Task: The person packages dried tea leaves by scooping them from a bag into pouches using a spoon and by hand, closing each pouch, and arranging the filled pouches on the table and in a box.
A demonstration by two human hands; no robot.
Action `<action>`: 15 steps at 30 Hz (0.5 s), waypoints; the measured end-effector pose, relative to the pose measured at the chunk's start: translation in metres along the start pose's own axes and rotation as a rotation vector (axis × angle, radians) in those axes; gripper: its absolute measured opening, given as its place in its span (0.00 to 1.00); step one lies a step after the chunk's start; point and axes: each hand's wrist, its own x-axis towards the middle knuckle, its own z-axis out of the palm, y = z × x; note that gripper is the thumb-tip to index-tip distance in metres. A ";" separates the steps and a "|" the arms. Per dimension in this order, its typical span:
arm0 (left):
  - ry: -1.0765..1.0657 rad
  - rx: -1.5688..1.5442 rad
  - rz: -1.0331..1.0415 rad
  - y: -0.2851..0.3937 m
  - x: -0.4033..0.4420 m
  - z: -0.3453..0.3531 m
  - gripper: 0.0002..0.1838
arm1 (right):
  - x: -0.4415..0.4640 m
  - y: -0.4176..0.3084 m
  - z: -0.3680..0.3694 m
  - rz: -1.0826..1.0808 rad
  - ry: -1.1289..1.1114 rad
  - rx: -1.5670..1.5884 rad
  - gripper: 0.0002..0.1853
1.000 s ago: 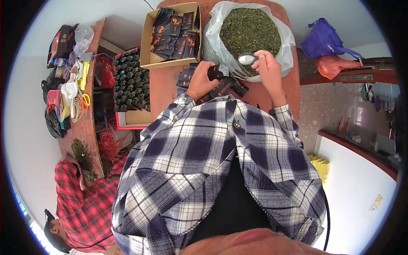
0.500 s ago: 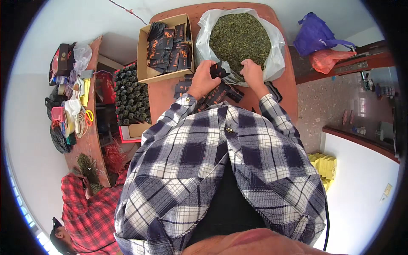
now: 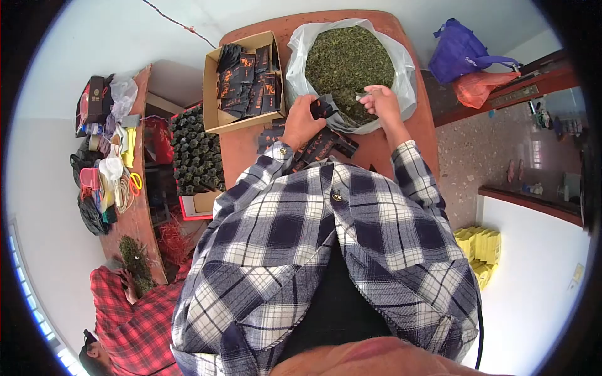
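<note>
My left hand (image 3: 302, 120) is closed on a small black packet (image 3: 323, 106), tilted at the near left rim of a clear plastic bag (image 3: 301, 47). The bag is filled with dried green leaves (image 3: 348, 56). Over the near right part of the leaves is my right hand (image 3: 384, 105), its fingers pinched together. A small pale, shiny thing (image 3: 362, 96) shows at its fingertips, too small to name. Several black packets with orange print (image 3: 318, 145) lie on the table (image 3: 241, 147) below my hands, partly hidden by my sleeves.
A cardboard box (image 3: 244, 124) of black packets stands left of the bag. Beyond it, a red-edged box (image 3: 187, 203) holds dark bundles. Scissors (image 3: 135, 183) lie on a side table, where a person in a red checked shirt (image 3: 135, 319) sits. A purple bag (image 3: 461, 53) is at right.
My right hand has moved up and slightly right over the leaves, and a pale thing now shows at its fingertips. My left hand keeps its packet near the same spot.
</note>
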 end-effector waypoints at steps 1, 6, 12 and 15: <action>-0.002 0.010 0.002 -0.001 0.001 0.000 0.26 | -0.003 -0.009 0.000 -0.010 -0.001 0.004 0.14; -0.005 0.066 0.001 0.003 0.006 0.003 0.26 | -0.013 -0.036 -0.003 -0.037 -0.030 0.051 0.14; -0.036 0.120 -0.046 0.010 0.010 0.003 0.27 | -0.017 -0.043 0.005 -0.004 -0.061 0.047 0.14; -0.036 0.132 -0.050 0.012 0.011 0.003 0.28 | -0.019 -0.040 0.011 -0.056 -0.077 -0.025 0.14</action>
